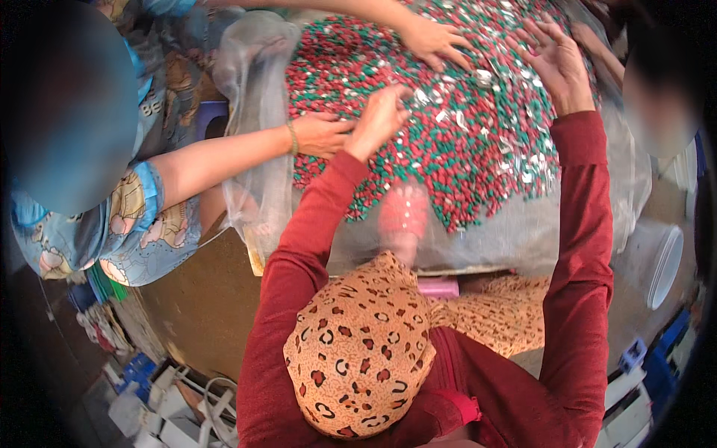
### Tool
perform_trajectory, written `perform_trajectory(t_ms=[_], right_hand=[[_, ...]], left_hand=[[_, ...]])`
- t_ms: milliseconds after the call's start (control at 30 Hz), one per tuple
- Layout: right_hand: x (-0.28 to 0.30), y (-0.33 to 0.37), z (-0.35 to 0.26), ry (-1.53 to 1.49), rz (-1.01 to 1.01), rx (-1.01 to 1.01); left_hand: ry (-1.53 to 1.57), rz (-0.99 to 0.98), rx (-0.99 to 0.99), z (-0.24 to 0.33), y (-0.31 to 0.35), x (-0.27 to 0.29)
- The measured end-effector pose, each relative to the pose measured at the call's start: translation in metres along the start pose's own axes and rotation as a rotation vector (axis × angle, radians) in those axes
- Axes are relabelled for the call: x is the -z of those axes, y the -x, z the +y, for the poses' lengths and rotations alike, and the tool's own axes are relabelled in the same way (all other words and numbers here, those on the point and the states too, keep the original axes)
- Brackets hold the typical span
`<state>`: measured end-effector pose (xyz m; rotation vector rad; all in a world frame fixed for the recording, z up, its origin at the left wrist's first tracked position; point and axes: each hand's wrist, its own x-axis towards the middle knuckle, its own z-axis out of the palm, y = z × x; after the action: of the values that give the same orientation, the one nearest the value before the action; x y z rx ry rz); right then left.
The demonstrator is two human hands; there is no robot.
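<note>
A wide heap of small red and green pieces (pixel 463 160), mixed with white scraps, covers a low surface spread with pale mesh sheeting (pixel 515 231). My left hand (pixel 382 116), in a dark red sleeve, is over the left middle of the heap. Its fingers are curled together; anything in them is hidden. At the heap's right side my right hand (pixel 556 66) is raised, palm showing and fingers spread, with nothing seen in it. White scraps (pixel 484 78) lie between my hands. What exactly the small pieces are cannot be made out.
A co-worker's hand (pixel 317 135) is close beside my left one, another (pixel 437 41) over the far heap. A person sits at right. My foot in a pink sandal (pixel 404 211) rests at the near edge. White buckets (pixel 663 265) stand right; plastic scrap (pixel 168 411) lies lower left.
</note>
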<state>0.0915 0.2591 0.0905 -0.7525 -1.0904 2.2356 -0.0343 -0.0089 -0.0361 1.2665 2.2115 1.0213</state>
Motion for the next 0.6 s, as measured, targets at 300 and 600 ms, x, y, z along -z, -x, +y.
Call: perform_trajectory(t_ms=[300, 600], right_hand=[[0.060, 0.170, 0.035, 0.339, 0.019, -0.143], [0.100, 0.232, 0.097, 0.113, 0.268, -0.209]], left_hand=[[-0.420, 0.134, 0.067, -0.001, 0.005, 0.011], [-0.352, -0.067, -0.230, 0.029, 0.021, -0.005]])
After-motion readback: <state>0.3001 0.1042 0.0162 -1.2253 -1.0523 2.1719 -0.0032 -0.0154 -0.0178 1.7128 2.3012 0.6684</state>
